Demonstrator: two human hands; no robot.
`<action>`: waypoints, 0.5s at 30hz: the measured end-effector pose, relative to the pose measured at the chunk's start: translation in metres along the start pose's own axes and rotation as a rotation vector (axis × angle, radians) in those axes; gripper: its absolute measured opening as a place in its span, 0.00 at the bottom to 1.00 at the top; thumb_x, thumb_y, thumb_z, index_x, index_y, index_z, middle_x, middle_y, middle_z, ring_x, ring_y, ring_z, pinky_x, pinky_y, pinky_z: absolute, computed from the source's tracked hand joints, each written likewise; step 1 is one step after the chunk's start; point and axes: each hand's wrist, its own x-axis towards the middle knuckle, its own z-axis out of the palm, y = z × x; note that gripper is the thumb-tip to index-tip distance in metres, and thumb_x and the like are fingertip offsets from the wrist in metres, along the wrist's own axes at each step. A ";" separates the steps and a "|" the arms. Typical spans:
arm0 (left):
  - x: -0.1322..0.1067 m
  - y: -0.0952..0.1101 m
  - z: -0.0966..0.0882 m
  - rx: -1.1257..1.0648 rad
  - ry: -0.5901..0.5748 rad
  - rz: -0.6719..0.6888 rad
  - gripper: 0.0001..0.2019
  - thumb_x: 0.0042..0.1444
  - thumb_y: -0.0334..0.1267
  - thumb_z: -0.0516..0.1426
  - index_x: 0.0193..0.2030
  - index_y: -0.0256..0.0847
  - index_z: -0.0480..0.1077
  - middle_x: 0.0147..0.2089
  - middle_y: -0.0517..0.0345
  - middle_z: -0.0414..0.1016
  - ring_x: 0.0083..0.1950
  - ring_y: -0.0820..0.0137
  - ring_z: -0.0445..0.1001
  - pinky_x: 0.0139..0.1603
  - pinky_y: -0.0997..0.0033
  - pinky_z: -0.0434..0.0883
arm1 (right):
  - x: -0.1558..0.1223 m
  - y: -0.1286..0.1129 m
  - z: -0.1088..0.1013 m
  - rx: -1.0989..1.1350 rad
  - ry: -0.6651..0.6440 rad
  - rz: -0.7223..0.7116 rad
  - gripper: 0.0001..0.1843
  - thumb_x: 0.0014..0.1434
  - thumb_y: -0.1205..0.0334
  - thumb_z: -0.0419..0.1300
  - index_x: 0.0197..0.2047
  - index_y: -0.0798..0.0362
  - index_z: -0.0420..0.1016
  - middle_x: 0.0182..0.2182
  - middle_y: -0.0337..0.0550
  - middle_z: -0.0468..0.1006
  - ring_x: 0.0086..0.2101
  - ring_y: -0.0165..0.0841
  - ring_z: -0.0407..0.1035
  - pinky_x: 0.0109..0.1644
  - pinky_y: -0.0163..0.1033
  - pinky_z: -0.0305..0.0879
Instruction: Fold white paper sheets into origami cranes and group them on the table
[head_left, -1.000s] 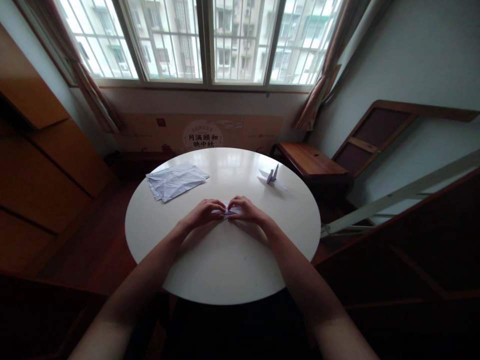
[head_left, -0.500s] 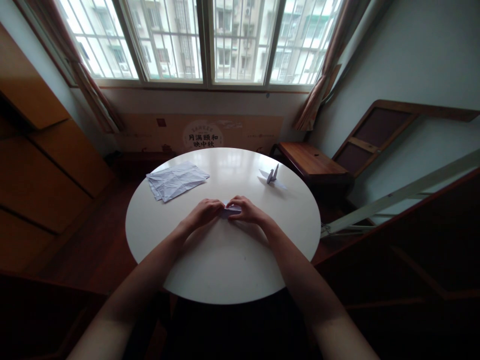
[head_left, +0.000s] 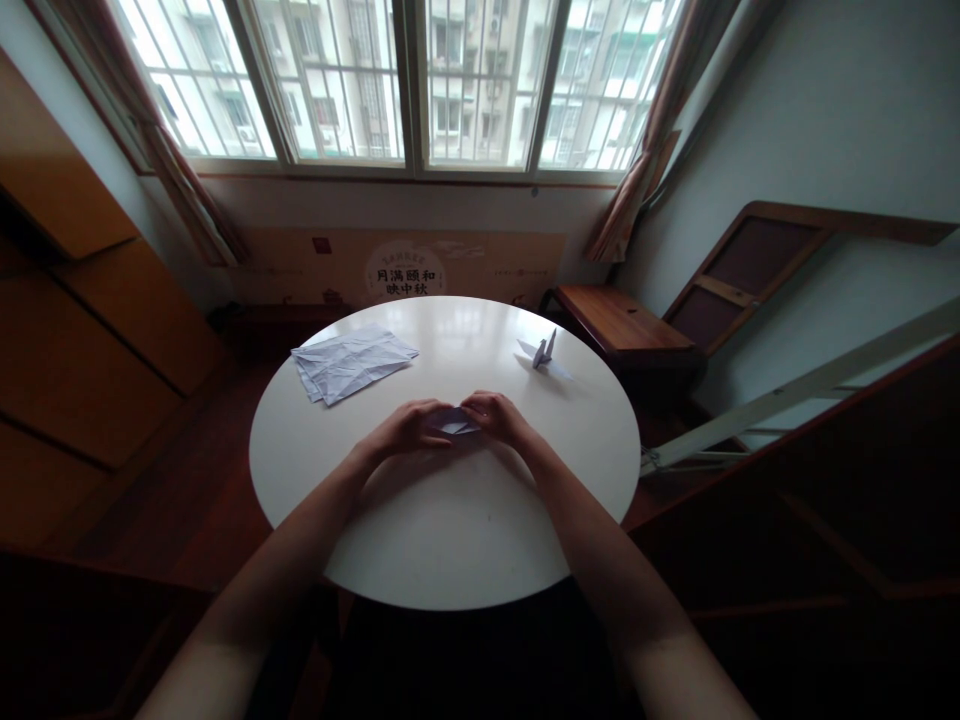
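A small folded piece of white paper (head_left: 454, 425) is between my two hands, just above or on the round white table (head_left: 450, 540). My left hand (head_left: 414, 424) grips its left side, with the thumb along the near side and the fingers behind. At its right end my right hand (head_left: 495, 412) pinches it, the fingers bent over the top edge. Both hands cover much of the paper, so its full shape is hidden. A folded paper crane (head_left: 542, 352) stands at the table's back right. Creased sheets of paper (head_left: 360, 362) lie at the back left.
Behind the table's right side stands a low wooden bench (head_left: 630, 318). Orange-brown cabinets (head_left: 112, 350) are on the left. A barred window (head_left: 405, 90) with curtains is ahead, above a printed box (head_left: 465, 262).
My left hand has shifted its grip, with its thumb now lower along the near side. My right fingers have closed down over the paper, and more of its near face shows between the hands.
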 end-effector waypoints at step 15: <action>0.008 -0.005 -0.003 -0.319 0.263 -0.293 0.13 0.54 0.44 0.60 0.34 0.34 0.77 0.31 0.53 0.80 0.34 0.66 0.77 0.34 0.72 0.71 | 0.003 -0.012 -0.009 0.294 0.435 -0.007 0.20 0.66 0.49 0.51 0.46 0.53 0.77 0.42 0.48 0.79 0.41 0.36 0.72 0.44 0.40 0.67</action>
